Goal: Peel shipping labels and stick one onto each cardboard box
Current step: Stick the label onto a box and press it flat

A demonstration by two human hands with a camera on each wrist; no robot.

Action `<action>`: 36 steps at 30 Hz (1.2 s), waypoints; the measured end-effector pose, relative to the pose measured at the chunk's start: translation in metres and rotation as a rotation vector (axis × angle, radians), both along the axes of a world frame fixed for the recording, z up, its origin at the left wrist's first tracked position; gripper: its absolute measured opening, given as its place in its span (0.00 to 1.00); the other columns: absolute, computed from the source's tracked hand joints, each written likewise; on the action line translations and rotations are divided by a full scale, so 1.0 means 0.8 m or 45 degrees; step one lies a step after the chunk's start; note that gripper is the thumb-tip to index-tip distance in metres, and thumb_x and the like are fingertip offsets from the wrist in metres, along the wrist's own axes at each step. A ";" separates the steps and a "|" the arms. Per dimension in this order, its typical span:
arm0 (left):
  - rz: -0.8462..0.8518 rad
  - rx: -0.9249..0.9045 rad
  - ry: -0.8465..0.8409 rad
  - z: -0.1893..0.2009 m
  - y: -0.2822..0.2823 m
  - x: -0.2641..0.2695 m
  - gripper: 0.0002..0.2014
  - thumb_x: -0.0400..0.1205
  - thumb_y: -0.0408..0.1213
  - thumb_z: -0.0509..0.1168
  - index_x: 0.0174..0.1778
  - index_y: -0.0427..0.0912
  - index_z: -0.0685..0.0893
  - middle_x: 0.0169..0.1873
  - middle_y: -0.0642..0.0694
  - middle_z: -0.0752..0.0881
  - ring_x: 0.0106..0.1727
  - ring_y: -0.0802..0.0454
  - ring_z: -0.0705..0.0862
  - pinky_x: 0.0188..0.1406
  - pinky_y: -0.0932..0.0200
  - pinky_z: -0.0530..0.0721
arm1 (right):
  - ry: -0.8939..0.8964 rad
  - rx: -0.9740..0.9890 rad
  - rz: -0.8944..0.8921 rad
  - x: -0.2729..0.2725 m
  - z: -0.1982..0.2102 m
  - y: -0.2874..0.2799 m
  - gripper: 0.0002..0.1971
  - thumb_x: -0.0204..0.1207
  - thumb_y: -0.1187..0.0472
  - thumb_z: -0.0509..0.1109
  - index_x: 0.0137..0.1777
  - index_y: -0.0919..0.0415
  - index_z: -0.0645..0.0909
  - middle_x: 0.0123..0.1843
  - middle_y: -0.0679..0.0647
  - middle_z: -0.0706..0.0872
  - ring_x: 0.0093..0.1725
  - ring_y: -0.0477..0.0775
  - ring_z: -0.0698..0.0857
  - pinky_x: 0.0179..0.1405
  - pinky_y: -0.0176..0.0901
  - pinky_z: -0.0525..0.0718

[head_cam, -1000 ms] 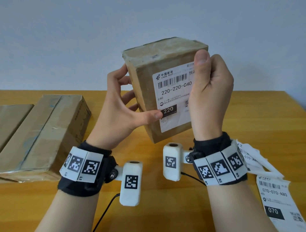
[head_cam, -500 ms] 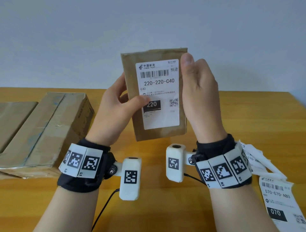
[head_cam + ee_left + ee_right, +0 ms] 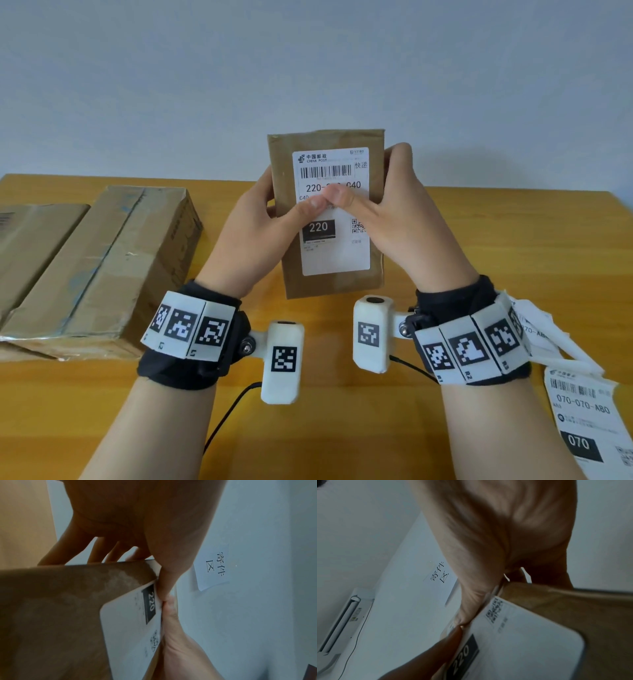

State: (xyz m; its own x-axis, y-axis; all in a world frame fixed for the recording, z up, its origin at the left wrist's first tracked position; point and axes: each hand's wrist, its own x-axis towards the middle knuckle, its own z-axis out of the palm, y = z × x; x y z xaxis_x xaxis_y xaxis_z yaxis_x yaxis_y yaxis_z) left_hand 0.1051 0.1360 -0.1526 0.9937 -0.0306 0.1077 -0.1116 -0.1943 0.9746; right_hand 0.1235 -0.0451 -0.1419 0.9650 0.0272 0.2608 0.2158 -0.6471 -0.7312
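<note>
The small cardboard box is held upright above the wooden table, its labelled face now turned square to the head camera. The "220" shipping label lies flat on it. Both thumbs have moved to the label's middle: the left hand and right hand each clasp a box edge, likely smoothing it down. Loose labels wait at right, larger boxes at left.

Head view overlooks table; wrist views close, sharing label.
</note>
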 end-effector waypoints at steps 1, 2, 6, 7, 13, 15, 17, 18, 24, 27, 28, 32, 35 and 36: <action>0.006 -0.005 0.019 -0.002 0.001 0.002 0.21 0.85 0.46 0.73 0.74 0.47 0.83 0.57 0.57 0.94 0.53 0.63 0.94 0.45 0.67 0.90 | 0.015 -0.013 -0.002 0.000 -0.001 -0.002 0.34 0.75 0.33 0.72 0.62 0.59 0.64 0.66 0.52 0.86 0.54 0.45 0.90 0.41 0.39 0.93; 0.019 -0.019 0.043 -0.004 0.002 0.004 0.22 0.85 0.45 0.73 0.76 0.47 0.82 0.59 0.56 0.93 0.53 0.62 0.94 0.46 0.65 0.91 | 0.022 -0.029 -0.002 0.000 -0.001 -0.003 0.33 0.76 0.33 0.72 0.61 0.59 0.64 0.66 0.51 0.86 0.54 0.45 0.89 0.40 0.39 0.93; 0.056 -0.032 0.091 -0.009 0.002 0.008 0.31 0.83 0.49 0.76 0.81 0.46 0.76 0.63 0.54 0.91 0.55 0.61 0.94 0.53 0.57 0.94 | 0.023 -0.055 -0.007 0.000 -0.003 -0.001 0.32 0.77 0.33 0.72 0.61 0.58 0.63 0.66 0.51 0.86 0.54 0.45 0.90 0.41 0.40 0.93; 0.044 -0.016 0.087 -0.009 0.002 0.008 0.31 0.82 0.50 0.76 0.80 0.47 0.77 0.62 0.55 0.91 0.56 0.62 0.93 0.53 0.59 0.94 | 0.025 -0.045 -0.011 0.001 -0.003 0.000 0.32 0.76 0.32 0.70 0.60 0.58 0.63 0.66 0.52 0.86 0.54 0.46 0.90 0.41 0.42 0.93; -0.032 0.025 0.057 -0.015 -0.002 0.006 0.46 0.70 0.57 0.80 0.82 0.46 0.71 0.64 0.59 0.90 0.62 0.68 0.90 0.54 0.68 0.89 | 0.065 0.052 -0.045 0.002 -0.004 0.007 0.39 0.70 0.22 0.65 0.62 0.57 0.65 0.64 0.56 0.83 0.56 0.53 0.89 0.45 0.53 0.94; -0.026 0.051 0.057 -0.018 -0.004 0.007 0.48 0.72 0.56 0.80 0.84 0.46 0.67 0.65 0.61 0.89 0.63 0.69 0.89 0.56 0.67 0.89 | 0.015 0.024 -0.074 0.002 -0.007 0.011 0.43 0.66 0.19 0.64 0.62 0.57 0.65 0.62 0.56 0.81 0.56 0.55 0.88 0.46 0.54 0.94; -0.022 0.071 0.056 -0.018 -0.007 0.007 0.43 0.79 0.53 0.78 0.86 0.48 0.65 0.66 0.62 0.87 0.64 0.67 0.88 0.60 0.64 0.90 | -0.027 -0.024 -0.111 0.001 -0.010 0.015 0.47 0.60 0.14 0.59 0.60 0.56 0.64 0.59 0.56 0.78 0.55 0.59 0.87 0.45 0.56 0.94; -0.022 0.071 0.059 -0.017 -0.008 0.008 0.38 0.82 0.53 0.76 0.84 0.50 0.66 0.67 0.61 0.87 0.65 0.65 0.89 0.61 0.61 0.91 | -0.034 -0.031 -0.131 0.001 -0.012 0.017 0.48 0.59 0.13 0.58 0.60 0.56 0.65 0.58 0.55 0.77 0.55 0.59 0.86 0.44 0.56 0.93; -0.066 0.041 0.074 -0.008 -0.002 0.004 0.21 0.79 0.70 0.62 0.67 0.82 0.69 0.68 0.59 0.87 0.76 0.44 0.82 0.69 0.36 0.87 | -0.121 -0.063 -0.306 -0.002 -0.008 0.022 0.53 0.58 0.08 0.46 0.64 0.53 0.66 0.58 0.53 0.77 0.54 0.61 0.87 0.39 0.57 0.93; -0.071 0.046 0.035 -0.001 -0.003 0.001 0.28 0.80 0.64 0.66 0.76 0.76 0.65 0.68 0.53 0.85 0.75 0.41 0.82 0.63 0.42 0.92 | -0.197 -0.103 -0.367 -0.007 -0.003 0.022 0.54 0.59 0.08 0.42 0.65 0.54 0.66 0.57 0.53 0.76 0.52 0.62 0.85 0.36 0.56 0.92; -0.065 0.057 0.013 0.001 -0.004 0.000 0.31 0.79 0.63 0.68 0.77 0.77 0.63 0.68 0.52 0.84 0.75 0.41 0.82 0.63 0.43 0.91 | -0.207 -0.117 -0.372 -0.008 -0.002 0.022 0.54 0.59 0.08 0.42 0.65 0.55 0.65 0.57 0.54 0.75 0.52 0.63 0.85 0.35 0.56 0.91; -0.039 0.117 -0.013 0.002 -0.006 -0.003 0.52 0.79 0.58 0.77 0.91 0.61 0.49 0.73 0.50 0.78 0.75 0.50 0.83 0.68 0.45 0.89 | -0.209 -0.153 -0.380 -0.010 -0.002 0.022 0.52 0.58 0.09 0.42 0.61 0.56 0.62 0.57 0.54 0.75 0.53 0.63 0.84 0.31 0.52 0.86; -0.021 0.017 0.032 0.004 -0.004 -0.004 0.48 0.83 0.45 0.76 0.91 0.52 0.50 0.62 0.54 0.81 0.56 0.63 0.91 0.44 0.62 0.93 | -0.280 -0.127 -0.381 -0.006 -0.001 0.018 0.46 0.62 0.10 0.42 0.56 0.54 0.60 0.51 0.53 0.80 0.47 0.60 0.85 0.29 0.47 0.81; -0.016 -0.001 0.034 0.006 -0.003 -0.005 0.46 0.84 0.44 0.76 0.91 0.53 0.51 0.61 0.52 0.81 0.53 0.63 0.91 0.40 0.61 0.92 | -0.305 -0.097 -0.376 -0.004 -0.001 0.016 0.45 0.64 0.11 0.43 0.55 0.54 0.61 0.50 0.52 0.82 0.46 0.59 0.86 0.29 0.48 0.83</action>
